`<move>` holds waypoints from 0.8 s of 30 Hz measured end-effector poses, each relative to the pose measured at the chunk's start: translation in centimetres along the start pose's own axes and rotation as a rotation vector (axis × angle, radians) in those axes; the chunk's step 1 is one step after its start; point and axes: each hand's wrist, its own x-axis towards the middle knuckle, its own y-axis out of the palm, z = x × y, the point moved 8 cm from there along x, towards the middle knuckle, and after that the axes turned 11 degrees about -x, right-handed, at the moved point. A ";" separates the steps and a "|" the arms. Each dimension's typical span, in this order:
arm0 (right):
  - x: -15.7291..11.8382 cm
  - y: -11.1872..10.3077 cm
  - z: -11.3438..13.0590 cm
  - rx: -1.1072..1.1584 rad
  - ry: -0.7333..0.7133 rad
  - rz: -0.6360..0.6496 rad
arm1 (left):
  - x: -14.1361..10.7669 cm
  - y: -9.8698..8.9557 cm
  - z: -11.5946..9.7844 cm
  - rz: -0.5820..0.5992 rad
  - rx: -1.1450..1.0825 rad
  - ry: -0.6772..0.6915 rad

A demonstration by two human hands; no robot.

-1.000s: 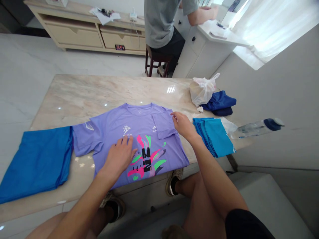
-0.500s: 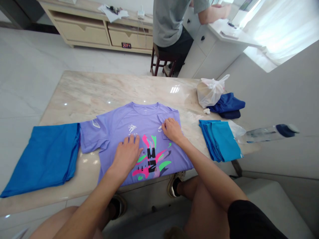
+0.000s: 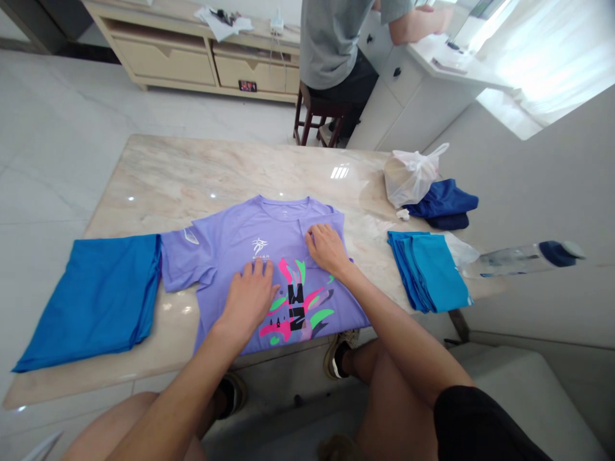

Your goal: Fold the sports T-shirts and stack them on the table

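- We are pressing our left hand (image 3: 250, 301) flat and open on the lilac T-shirt (image 3: 221, 256), which is lying on the marble table (image 3: 192, 186).
- We are resting our right hand (image 3: 327, 250), loosely open and holding nothing, on the shirt's folded side (image 3: 321, 224).

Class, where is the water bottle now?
In the head view, the water bottle lies at the right edge of the marble table, just right of the folded teal clothes.

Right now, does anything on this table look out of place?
Yes: the clear water bottle lies on its side, its capped end seeming to jut past the edge of the table, so it could roll off.
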 end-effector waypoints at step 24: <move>0.8 1.2 1.1 -0.094 0.104 -0.036 | 0.1 -0.9 -0.2 0.004 -0.031 -0.027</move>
